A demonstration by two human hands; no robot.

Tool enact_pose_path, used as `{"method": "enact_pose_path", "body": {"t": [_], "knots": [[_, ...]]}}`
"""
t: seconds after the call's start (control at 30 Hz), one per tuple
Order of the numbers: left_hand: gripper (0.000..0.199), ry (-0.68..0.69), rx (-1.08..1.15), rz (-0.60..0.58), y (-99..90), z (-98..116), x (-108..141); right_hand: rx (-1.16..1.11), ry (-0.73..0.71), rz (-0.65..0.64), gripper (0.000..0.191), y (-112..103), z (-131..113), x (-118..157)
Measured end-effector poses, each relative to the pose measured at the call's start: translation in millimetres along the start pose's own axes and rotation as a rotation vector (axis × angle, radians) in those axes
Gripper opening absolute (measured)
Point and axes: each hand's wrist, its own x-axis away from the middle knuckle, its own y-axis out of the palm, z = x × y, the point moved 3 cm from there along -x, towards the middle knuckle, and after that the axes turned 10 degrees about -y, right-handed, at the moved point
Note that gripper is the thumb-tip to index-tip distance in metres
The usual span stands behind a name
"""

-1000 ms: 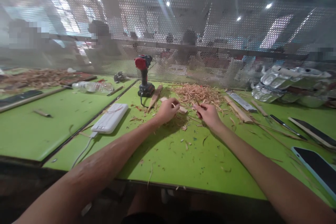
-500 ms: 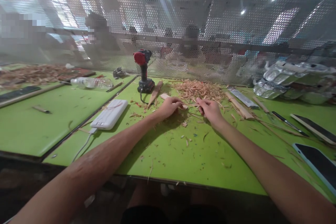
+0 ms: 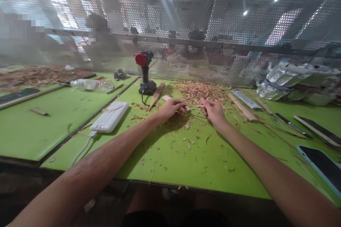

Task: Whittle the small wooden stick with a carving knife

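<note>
A thin wooden strip (image 3: 194, 105) spans the gap between my two hands, just above the green table (image 3: 176, 156). My left hand (image 3: 173, 109) pinches its left end, fingers curled. At the other end my right hand (image 3: 211, 110) grips it between thumb and fingers. Behind the hands lies a heap of wood shavings (image 3: 202, 90). A pale flat piece of wood (image 3: 167, 98) is partly hidden behind my left hand. Further left, a pointed wooden piece (image 3: 157, 95) rests beside a red and black cordless drill (image 3: 144, 72), which stands upright.
A white power bank (image 3: 109, 117) with a cable lies left, near a plastic bottle (image 3: 93, 84). To the right are a bamboo piece (image 3: 243, 108), a metal ruler-like strip (image 3: 246, 99), a pen (image 3: 293, 125), a phone (image 3: 322, 166) and foil-like bags (image 3: 298, 81). Perforated mesh (image 3: 186, 53) stands behind.
Both hands keep their hold on the strip and have barely moved. The strip shows slightly more clearly between them. The whole view has shifted very slightly.
</note>
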Motion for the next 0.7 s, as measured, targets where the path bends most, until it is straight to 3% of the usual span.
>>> {"method": "enact_pose_path", "body": {"t": [0.27,0.53,0.7], "knots": [[0.016,-0.019,0.001,-0.009,-0.4,0,0,-0.039,0.033,-0.021,0.059,2,-2,-1],[0.022,0.023,-0.082,-0.036,-1.8,2,3,0.124,-0.171,-0.022,0.061,-1,-11,2],[0.028,0.068,-0.141,-0.039,-1.0,3,4,0.224,-0.221,-0.038,0.062,-1,-12,1]]}}
